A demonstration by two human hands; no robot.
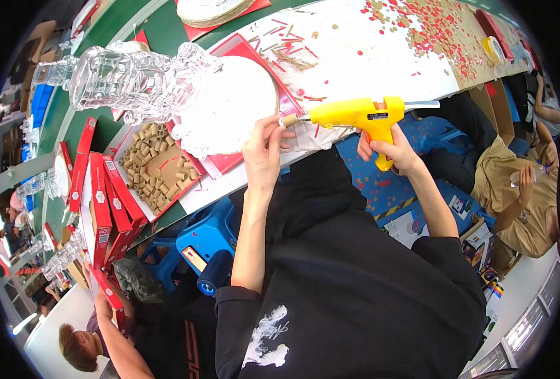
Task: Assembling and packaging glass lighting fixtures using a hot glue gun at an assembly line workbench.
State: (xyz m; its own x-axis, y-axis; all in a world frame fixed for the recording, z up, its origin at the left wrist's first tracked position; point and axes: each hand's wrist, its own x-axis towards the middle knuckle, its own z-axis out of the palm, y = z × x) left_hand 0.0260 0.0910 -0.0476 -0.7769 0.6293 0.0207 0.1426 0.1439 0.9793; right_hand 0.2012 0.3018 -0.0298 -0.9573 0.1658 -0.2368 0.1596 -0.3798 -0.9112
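Observation:
Pinched in the fingers of my left hand (264, 151) is a short tan cardboard tube (288, 120), one end toward me and the other at a glue gun's nozzle. My right hand (394, 151) grips the handle of the yellow glue gun (356, 114), and a clear glue stick (422, 105) sticks out of its back. Left of my left hand, a clear ornate glass piece (134, 82) lies tilted over a round white disc (236, 101), which rests on a red box (286, 95).
A cardboard tray (191, 170) on the left holds many small tubes. Red flat boxes (100, 208) stand beside it. Red and tan round bits (432, 31) lie scattered at the far right. A blue stool (207, 230) is below the table; people sit on both sides.

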